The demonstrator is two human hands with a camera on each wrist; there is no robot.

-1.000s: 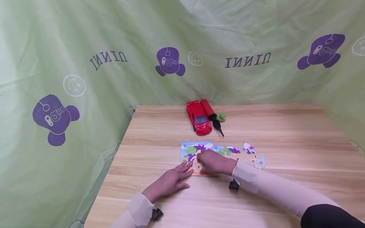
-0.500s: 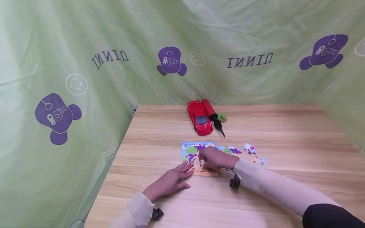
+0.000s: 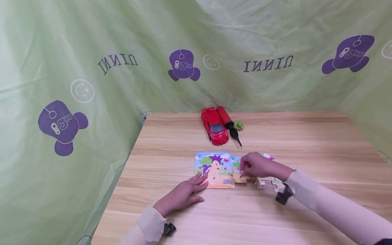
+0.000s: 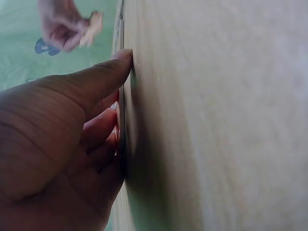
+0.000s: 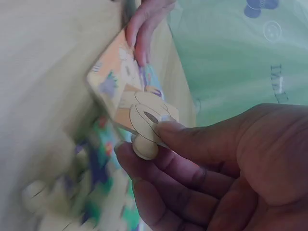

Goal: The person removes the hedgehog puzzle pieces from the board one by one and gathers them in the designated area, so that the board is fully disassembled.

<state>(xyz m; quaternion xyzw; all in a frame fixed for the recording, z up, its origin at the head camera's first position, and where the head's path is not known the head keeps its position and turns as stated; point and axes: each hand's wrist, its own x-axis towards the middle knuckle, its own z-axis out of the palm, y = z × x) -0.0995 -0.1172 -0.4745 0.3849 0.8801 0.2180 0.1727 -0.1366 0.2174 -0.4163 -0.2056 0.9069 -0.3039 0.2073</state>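
My left hand (image 3: 183, 194) rests with straight fingers on the lower left corner of a square puzzle board (image 3: 226, 170), which shows a purple-spined hedgehog and a green leaf. In the left wrist view, the thumb lies at the edge of the board. My right hand (image 3: 260, 165) is to the right of the board, over the loose pieces. Between its thumb and fingers it pinches a peach-coloured puzzle piece (image 5: 147, 115), raised and tilted. Several loose puzzle pieces (image 3: 277, 186) lie on the table beside and under this hand, partly hidden by it.
Behind the board, a red toy car (image 3: 214, 127), a red and black hand pump (image 3: 224, 116) and a small green rubber duck (image 3: 238, 126) sit close together. A green printed curtain (image 3: 122, 92) hangs around the wooden table (image 3: 165, 146).
My right hand has moved from over the board to the right, now with a puzzle piece pinched in its fingers. More of the board's picture shows. The left hand has stayed in place.
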